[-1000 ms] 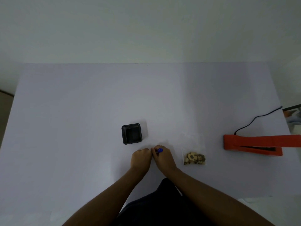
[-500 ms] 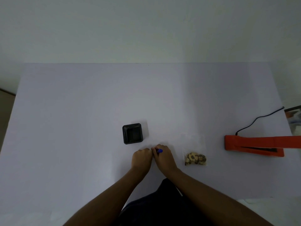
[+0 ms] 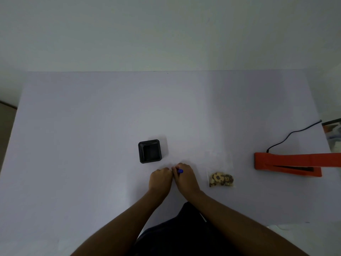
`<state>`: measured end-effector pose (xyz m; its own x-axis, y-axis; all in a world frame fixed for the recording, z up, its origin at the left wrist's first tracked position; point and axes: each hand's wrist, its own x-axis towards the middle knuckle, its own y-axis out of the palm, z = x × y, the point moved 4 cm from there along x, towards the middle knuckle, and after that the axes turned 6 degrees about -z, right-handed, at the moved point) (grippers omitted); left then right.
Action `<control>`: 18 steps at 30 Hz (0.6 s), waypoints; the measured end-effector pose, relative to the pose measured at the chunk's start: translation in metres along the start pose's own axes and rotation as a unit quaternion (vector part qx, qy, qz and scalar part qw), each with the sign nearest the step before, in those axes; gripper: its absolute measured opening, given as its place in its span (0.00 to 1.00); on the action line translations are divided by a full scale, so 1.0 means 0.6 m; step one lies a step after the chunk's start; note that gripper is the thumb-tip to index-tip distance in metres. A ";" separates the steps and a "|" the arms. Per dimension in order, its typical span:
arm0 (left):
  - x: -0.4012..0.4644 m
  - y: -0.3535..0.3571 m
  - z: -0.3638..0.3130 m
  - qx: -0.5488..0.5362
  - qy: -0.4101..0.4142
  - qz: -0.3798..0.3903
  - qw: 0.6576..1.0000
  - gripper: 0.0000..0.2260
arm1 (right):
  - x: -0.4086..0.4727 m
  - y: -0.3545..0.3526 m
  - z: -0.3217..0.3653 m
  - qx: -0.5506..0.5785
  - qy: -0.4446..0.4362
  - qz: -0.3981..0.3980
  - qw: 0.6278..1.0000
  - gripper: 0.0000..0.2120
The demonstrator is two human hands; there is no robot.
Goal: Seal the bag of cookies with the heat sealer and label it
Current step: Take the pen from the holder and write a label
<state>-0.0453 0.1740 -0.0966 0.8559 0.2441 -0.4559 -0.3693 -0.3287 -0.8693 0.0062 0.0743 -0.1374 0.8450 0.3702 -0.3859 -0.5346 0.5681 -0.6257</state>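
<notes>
A clear bag of cookies (image 3: 221, 179) lies flat on the white table (image 3: 92, 126), right of my hands. The orange heat sealer (image 3: 287, 163) lies farther right, its black cord trailing back. My right hand (image 3: 184, 179) grips a small blue pen (image 3: 180, 171), only its blue end showing. My left hand (image 3: 160, 181) is curled beside it, knuckles touching the right hand; what its fingers hold is hidden. No label is visible under the hands.
A small black square tray (image 3: 149, 151) stands just behind my hands. A box or printed object (image 3: 333, 133) sits at the table's right edge. The table's back edge meets a pale wall.
</notes>
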 end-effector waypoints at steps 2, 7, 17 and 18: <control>-0.001 -0.002 -0.001 0.004 0.002 0.001 1.000 0.05 | -0.001 -0.002 0.003 -0.005 0.007 -0.006 1.000 0.12; -0.002 -0.003 -0.001 0.008 0.003 0.003 1.000 0.05 | -0.005 -0.008 0.011 -0.011 0.001 -0.006 1.000 0.13; -0.003 -0.007 -0.002 0.023 0.007 -0.001 1.000 0.07 | -0.012 -0.020 0.024 -0.075 -0.024 -0.015 0.997 0.09; -0.003 -0.006 -0.001 0.024 0.005 0.000 1.000 0.07 | -0.011 -0.018 0.022 -0.045 -0.020 -0.008 0.999 0.10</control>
<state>-0.0453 0.1741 -0.0923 0.8598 0.2341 -0.4539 -0.3858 -0.2848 -0.8776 0.0061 0.0753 -0.1194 0.8515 0.3918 -0.3484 -0.5157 0.5066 -0.6909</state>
